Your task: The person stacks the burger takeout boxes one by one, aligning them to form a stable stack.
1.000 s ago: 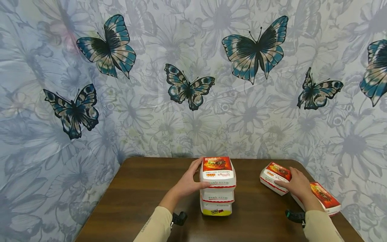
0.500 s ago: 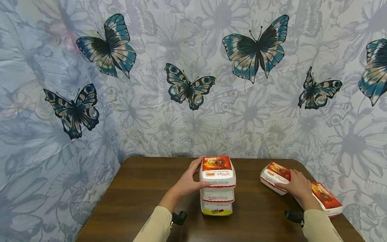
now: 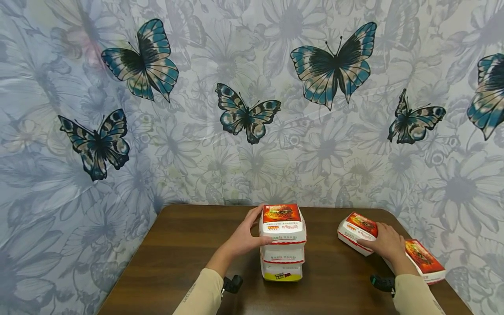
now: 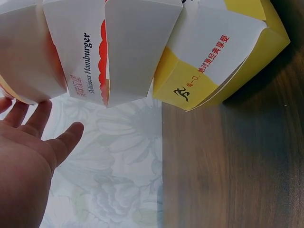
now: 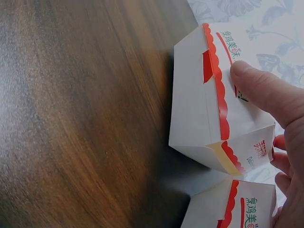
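Note:
A stack of hamburger boxes [image 3: 282, 255] stands upright in the middle of the wooden table; its bottom tier is yellow and white. My left hand [image 3: 246, 232] holds the top hamburger box [image 3: 283, 225] at its left side, thumb on the front face and fingers toward the back. In the left wrist view several fingertips meet that box's edge, and one finger [image 4: 71, 135] stands apart from it. At the right, my right hand [image 3: 387, 243] grips another hamburger box [image 3: 356, 232], thumb [image 5: 251, 80] pressed on its front; the other fingers are partly hidden behind it.
Another hamburger box [image 3: 425, 258] lies close by on the right, partly behind my right hand and forearm. The brown table [image 3: 181, 253] ends at a patterned cloth backdrop [image 3: 177, 144] with butterflies. Both wrists carry black bands.
The right hand has shifted very slightly at its box. The left hand and the stack keep their places.

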